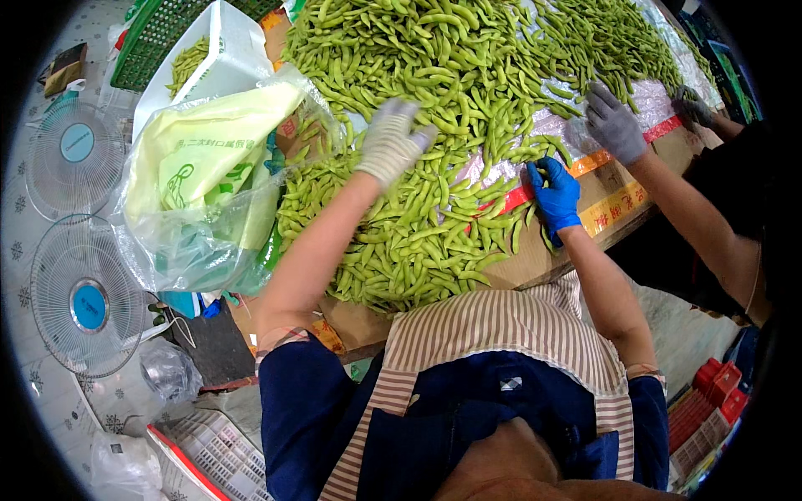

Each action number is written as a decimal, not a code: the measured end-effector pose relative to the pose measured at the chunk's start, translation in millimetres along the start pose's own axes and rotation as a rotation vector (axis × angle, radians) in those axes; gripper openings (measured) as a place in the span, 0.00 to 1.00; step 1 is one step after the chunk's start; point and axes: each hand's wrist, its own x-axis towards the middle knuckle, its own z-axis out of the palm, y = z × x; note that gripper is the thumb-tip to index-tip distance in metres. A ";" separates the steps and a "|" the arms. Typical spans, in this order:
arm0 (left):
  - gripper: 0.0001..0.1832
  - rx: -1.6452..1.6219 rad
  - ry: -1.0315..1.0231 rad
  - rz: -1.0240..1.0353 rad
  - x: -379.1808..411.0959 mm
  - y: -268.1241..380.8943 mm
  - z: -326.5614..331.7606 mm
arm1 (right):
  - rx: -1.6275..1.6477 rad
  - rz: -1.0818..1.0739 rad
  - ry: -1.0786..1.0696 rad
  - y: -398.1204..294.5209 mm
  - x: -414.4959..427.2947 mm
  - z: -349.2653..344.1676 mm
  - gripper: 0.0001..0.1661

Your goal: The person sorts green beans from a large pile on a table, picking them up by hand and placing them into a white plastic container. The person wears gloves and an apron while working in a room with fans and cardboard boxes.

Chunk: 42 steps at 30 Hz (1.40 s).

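Green soybean pods [401,232] lie in a loose heap before me, and a larger heap [438,37] rises behind it. My left hand [393,141], in a cream knit glove, is blurred above the pods between the two heaps. Its thumb stands apart from the fingers, and I see no pod in it. In a blue glove, my right hand [556,197] rests near the table's front edge, fingers curled. A few pods [552,147] lie just beyond its fingertips; whether it grips one is unclear.
A clear plastic bag with a pale green bag [213,150] inside stands left, by a white foam box [216,62] holding pods. A co-worker's gloved hands [614,125] [694,108] are at the right. Two fans [88,304] [75,153] and a red-rimmed crate [213,454] flank the table.
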 end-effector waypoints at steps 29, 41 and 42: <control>0.13 -1.251 -0.049 -0.497 -74.1 42.7 -34.5 | 0.846 0.666 -0.203 -63.6 -18.1 -7.3 0.13; 0.13 -1.092 -0.169 -0.507 -103.2 80.7 -25.7 | 1.327 0.804 -0.654 -103.4 -46.9 -8.3 0.12; 0.14 -0.990 -0.150 -0.344 -113.7 90.5 -21.6 | 1.328 0.783 -0.666 -100.8 -48.3 -7.4 0.13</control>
